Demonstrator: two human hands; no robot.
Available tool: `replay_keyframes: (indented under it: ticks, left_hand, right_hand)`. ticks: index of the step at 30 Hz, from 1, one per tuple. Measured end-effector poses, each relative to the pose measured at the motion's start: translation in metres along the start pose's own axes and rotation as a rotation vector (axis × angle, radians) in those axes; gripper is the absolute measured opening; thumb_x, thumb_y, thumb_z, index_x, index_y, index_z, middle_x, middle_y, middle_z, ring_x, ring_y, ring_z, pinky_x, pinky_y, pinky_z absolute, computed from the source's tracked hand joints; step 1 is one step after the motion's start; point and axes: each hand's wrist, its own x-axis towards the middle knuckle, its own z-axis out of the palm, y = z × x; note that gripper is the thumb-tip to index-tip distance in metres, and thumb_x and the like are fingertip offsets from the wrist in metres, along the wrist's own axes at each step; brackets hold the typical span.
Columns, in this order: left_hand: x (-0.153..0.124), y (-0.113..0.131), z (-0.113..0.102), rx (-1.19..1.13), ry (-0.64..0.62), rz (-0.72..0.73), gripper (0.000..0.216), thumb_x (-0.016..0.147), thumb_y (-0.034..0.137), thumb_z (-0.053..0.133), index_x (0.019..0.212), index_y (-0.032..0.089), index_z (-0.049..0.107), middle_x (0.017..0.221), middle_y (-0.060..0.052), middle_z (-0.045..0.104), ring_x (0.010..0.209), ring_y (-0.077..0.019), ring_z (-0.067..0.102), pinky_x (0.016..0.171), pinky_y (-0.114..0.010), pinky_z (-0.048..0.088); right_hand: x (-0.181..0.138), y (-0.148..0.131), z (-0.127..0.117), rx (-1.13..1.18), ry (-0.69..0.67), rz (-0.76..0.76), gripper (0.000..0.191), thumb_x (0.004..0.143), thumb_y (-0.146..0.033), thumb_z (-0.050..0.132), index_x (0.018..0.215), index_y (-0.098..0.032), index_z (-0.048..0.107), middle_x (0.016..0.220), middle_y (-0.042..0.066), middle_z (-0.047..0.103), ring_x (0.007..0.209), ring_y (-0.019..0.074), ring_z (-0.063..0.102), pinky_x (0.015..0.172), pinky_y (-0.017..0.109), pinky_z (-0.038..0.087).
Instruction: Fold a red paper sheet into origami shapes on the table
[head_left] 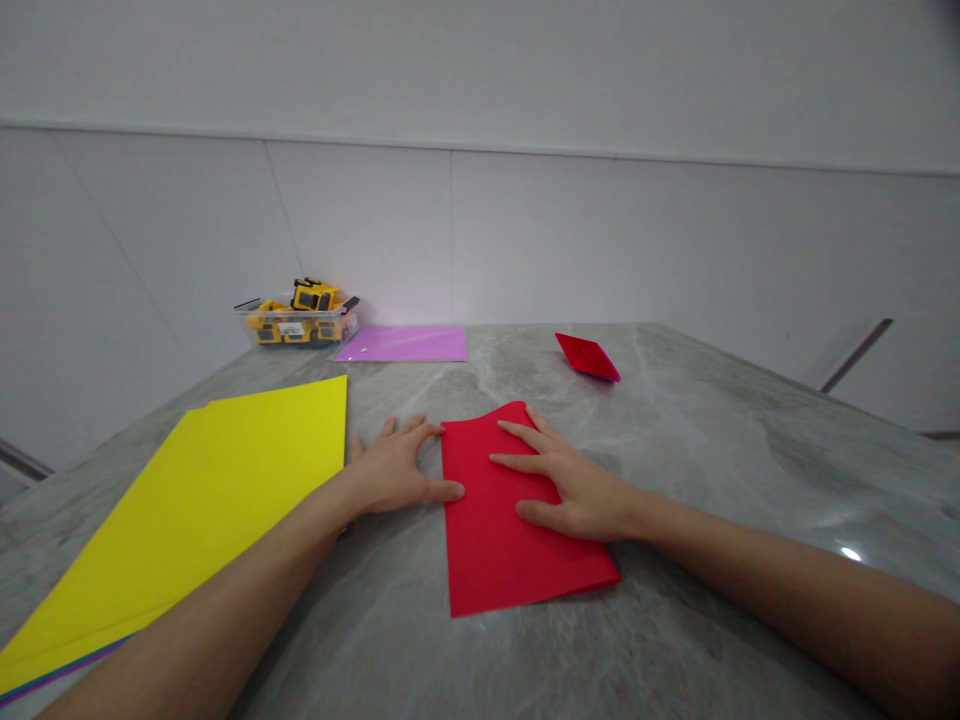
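Observation:
A red sheet of paper (495, 560), folded over with a bulging bend along its right side, lies on the grey marbled table in front of me. My left hand (397, 465) is at its left edge, thumb and a fingertip touching the paper, fingers spread. Flat on the upper right part of the sheet rests my right hand (566, 480), its fingers apart. Neither hand grips anything. Left of my left hand is a stack of yellow paper (247, 460), with blue and purple edges showing beneath; my left forearm crosses over part of it.
At the back left stands a clear plastic box (345, 325) holding yellow toy vehicles (313, 296). A purple sheet (409, 343) lies beside it near the wall. Farther right sits a small folded red and magenta paper piece (589, 357). White walls border the table (720, 450).

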Motion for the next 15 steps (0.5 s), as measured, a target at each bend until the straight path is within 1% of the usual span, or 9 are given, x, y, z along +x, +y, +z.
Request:
replay_keyframes:
  ticks: [4,10,15]
  left_hand:
    - [0.0002,0.0000,0.0001,0.005,-0.001,-0.002,0.098,0.058,0.081,0.056,0.142,0.035,0.036,0.158,-0.006,0.016,0.142,-0.0428,0.005,0.104,-0.073,0.008]
    - [0.0013,-0.0019,0.0012,0.005,0.008,0.014,0.098,0.057,0.083,0.054,0.141,0.036,0.036,0.157,-0.003,0.015,0.142,-0.0421,0.006,0.102,-0.075,0.008]
    - [0.0004,-0.0009,0.0005,-0.003,0.013,0.013,0.097,0.057,0.082,0.055,0.141,0.037,0.037,0.157,-0.002,0.016,0.142,-0.0421,0.007,0.102,-0.076,0.007]
  right_hand:
    - [0.0006,0.0001,0.0004,0.005,0.005,-0.006,0.063,0.079,-0.041,0.062,0.138,-0.023,0.048,0.157,0.007,0.018,0.144,0.0365,-0.002,0.114,0.058,0.007]
    - [0.0007,-0.0007,0.0003,-0.007,0.008,-0.007,0.062,0.080,-0.041,0.062,0.138,-0.024,0.048,0.157,0.006,0.017,0.144,0.0365,-0.002,0.114,0.057,0.008]
    - [0.0007,-0.0038,-0.0015,-0.019,-0.015,0.017,0.063,0.080,-0.040,0.062,0.138,-0.023,0.048,0.157,0.007,0.018,0.144,0.0364,-0.002,0.115,0.056,0.007]
